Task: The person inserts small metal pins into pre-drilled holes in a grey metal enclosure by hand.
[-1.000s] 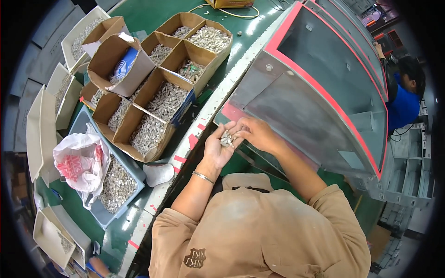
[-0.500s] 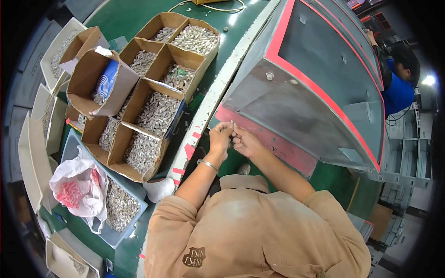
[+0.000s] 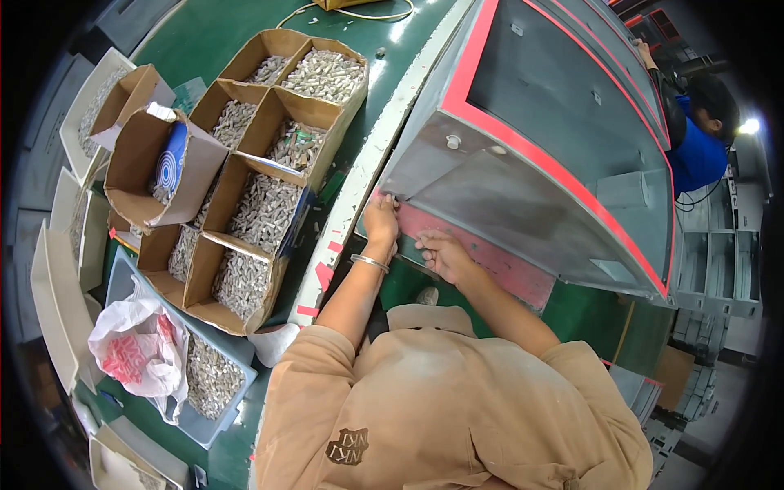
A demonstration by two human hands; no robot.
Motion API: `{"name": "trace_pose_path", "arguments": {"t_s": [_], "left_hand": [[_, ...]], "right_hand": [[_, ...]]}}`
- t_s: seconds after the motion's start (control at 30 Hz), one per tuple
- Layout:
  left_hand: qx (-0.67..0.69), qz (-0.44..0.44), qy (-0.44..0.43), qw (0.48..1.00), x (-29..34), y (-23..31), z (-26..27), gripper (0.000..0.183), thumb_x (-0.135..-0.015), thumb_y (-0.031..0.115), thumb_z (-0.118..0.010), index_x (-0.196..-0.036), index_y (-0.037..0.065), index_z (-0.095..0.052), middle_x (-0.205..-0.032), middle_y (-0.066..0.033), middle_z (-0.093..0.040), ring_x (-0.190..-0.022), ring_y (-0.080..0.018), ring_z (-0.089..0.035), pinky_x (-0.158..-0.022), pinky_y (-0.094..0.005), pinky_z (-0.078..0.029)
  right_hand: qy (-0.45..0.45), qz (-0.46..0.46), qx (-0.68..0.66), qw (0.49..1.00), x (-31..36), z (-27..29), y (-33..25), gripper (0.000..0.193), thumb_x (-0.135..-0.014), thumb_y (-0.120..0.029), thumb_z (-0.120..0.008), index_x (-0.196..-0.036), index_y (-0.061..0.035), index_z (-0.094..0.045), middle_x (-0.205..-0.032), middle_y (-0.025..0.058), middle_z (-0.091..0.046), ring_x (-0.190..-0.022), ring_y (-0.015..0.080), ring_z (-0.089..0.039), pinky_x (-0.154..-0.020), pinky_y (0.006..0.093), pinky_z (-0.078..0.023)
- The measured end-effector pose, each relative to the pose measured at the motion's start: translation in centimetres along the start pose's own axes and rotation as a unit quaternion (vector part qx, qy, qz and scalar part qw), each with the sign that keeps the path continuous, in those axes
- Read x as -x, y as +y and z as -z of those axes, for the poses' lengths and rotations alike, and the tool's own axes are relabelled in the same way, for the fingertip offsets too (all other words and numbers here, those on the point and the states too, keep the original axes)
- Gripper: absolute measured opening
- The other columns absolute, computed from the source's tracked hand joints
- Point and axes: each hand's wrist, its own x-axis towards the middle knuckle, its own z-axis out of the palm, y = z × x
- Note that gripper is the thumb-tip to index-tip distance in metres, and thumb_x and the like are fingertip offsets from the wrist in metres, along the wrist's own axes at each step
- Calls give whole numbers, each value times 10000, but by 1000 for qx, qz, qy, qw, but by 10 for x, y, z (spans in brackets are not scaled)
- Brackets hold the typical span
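Extending from tan sleeves in the head view, both forearms rise toward a grey metal casing [image 3: 498,184], with the hands apart. The left hand [image 3: 380,220], a smooth metal bangle [image 3: 369,262] at its wrist, is raised with fingertips at the casing's lower near corner; whether it grips anything cannot be told. The right hand [image 3: 446,255] is lower, just in front of a flat pink plate [image 3: 510,269] beneath the casing, its fingers curled inward; what they enclose, if anything, is hidden. The casing stands ahead and to the right, its side smudged and dull, its dark front framed by a red border. To the left, on a glossy green bench [image 3: 204,34], a brown cardboard box [image 3: 308,112] is split into compartments of small, pale, rod-like pieces [image 3: 324,75]. Nearby, a crumpled white plastic bag [image 3: 135,322] lies over a blue plastic tub [image 3: 219,429].
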Motion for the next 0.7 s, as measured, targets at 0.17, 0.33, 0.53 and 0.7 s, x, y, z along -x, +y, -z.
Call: {"name": "trace_pose_path", "arguments": {"t_s": [0.17, 0.33, 0.53, 0.7], "left_hand": [[256, 138, -11, 957, 14, 24, -12, 238, -872, 229, -363, -707, 80, -448, -519, 16, -359, -379, -80, -331, -305, -197, -239], [350, 199, -33, 915, 14, 21, -8, 325, -876, 342, -353, -738, 57, -425, -525, 1, -356, -370, -96, -317, -300, -208, -227], [255, 116, -44, 959, 29, 24, -10, 185, -854, 250, -429, -758, 97, -389, -525, 12, -338, -374, -90, -311, -304, -200, -222], [280, 98, -76, 952, 18, 16, 1, 157, -846, 142, -421, -695, 142, -379, -513, 30, -312, -377, -69, -286, -307, -190, -208]], "right_hand": [[-10, 11, -1, 1000, 2, 8, 1, 171, -813, -129, -468, -969, -59, -471, -749, 16, -489, -520, 63, -399, -425, 185, -328], [-24, 21, -4, 999, 6, 12, 6, 148, -819, -129, -469, -950, -61, -482, -729, 4, -494, -518, 56, -407, -426, 176, -330], [-24, 75, 8, 997, 8, 20, 12, 161, -816, -132, -473, -952, -46, -491, -715, 27, -514, -477, 63, -412, -412, 189, -339], [-14, 102, 15, 995, -5, 21, 24, 178, -790, -107, -475, -942, -17, -496, -716, 77, -556, -460, 95, -432, -391, 203, -318]]}}
